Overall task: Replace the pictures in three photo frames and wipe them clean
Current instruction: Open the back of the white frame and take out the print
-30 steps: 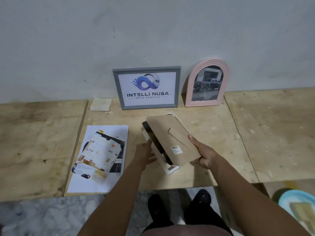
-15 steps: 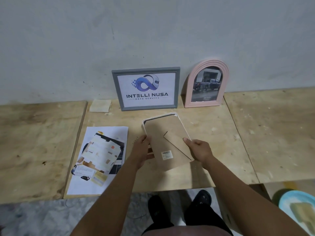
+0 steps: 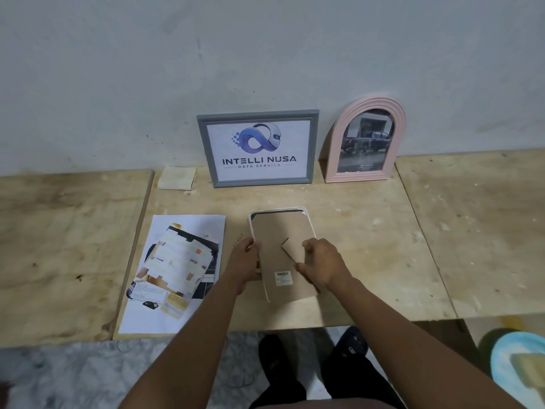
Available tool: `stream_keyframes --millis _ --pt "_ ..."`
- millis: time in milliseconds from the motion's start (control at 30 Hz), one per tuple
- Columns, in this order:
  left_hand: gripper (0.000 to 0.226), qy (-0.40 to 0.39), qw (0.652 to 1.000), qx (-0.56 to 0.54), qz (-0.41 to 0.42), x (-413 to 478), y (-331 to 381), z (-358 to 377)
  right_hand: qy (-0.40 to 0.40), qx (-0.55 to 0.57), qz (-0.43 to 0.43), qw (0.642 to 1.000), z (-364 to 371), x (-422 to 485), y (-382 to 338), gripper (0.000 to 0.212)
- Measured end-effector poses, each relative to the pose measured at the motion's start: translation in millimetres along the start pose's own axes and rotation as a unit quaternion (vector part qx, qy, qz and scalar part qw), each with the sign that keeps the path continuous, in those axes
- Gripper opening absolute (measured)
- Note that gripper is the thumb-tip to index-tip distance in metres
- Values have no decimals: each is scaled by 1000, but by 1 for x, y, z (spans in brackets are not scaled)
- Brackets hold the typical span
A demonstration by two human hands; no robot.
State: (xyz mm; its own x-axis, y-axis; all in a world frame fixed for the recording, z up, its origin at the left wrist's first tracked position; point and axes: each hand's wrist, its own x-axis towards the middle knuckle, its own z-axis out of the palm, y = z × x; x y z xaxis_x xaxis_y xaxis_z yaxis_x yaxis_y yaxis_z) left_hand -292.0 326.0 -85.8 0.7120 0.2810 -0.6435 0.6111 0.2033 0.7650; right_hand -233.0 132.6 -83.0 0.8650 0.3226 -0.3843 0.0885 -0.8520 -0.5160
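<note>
Item in hand: white rounded-corner photo frame (image 3: pixel 279 211), lying face down on the pale plywood tabletop (image 3: pixel 368 231), centre, near edge of the board.
Backing: brown cardboard backing panel (image 3: pixel 283 246) with fold-out stand flap and barcode sticker, seated inside the frame; a dark strip shows along the far end.
Long axis: runs near to far, near end slightly to the right.
Left hand (image 3: pixel 243 261): at the frame's left long edge, fingers curled over the rim and touching the backing.
Right hand (image 3: pixel 323 262): laid on the backing's right half, fingers pressed flat on it beside the stand flap; thumb points toward the barcode.
Key relation: backing lies directly under both hands; right hand is nearer the flap, left nearer the rim.
Retaining tabs: cannot tell whether any are engaged; hands cover those edges.
Other frames: grey rectangular logo frame (image 3: pixel 258 149) and pink arched frame (image 3: pixel 365 143) stand against the far wall.
Loose prints: white printed sheets (image 3: pixel 174 273), left of the frame.
Cloth: folded cream cloth (image 3: pixel 177 178), far left.
Judged stage: backing being seated; wiping outstanding.
</note>
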Motion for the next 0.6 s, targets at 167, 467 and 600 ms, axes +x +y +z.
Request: stream_keyframes --millis 167,467,600 --pt "32 10 1000 3 -27 6 -5 -3 -10 40 39 998 -1 5 -2 46" --pt "21 37 997 61 -16 16 -7 -7 -6 352 114 929 -35 4 8 24" --pt "22 40 994 97 -14 24 -12 -11 21 414 90 905 -67 -3 20 22"
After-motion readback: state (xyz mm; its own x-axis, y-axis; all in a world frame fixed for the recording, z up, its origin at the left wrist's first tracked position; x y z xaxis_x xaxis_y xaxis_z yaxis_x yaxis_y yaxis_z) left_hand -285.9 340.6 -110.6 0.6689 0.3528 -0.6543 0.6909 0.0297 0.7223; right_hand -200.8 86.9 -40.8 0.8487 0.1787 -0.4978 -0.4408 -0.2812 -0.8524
